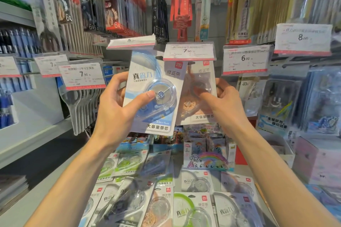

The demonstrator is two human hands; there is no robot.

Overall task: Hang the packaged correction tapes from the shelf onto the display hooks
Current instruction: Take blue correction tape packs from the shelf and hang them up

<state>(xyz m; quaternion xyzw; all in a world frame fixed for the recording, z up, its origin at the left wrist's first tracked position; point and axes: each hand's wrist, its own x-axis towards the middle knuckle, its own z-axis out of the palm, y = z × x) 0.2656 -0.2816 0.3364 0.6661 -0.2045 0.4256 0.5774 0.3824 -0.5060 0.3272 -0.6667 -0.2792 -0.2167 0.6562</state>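
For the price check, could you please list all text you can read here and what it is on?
"真省力", "修正带", "大容量带芯": blue correction tape pack held by left hand.
"大容量带芯": orange correction tape pack held by right hand.
"7.90": clear price tag above the packs.
"6.00": price tag.
"8.00": price tag.
"PONY": rainbow box.
Fine print is blurred.

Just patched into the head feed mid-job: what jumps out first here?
Dead centre, the left hand grips a blue correction tape pack raised toward the 7.90 price tag. Beside it, the right hand pinches an orange pack. More packs lie spread on the shelf below.
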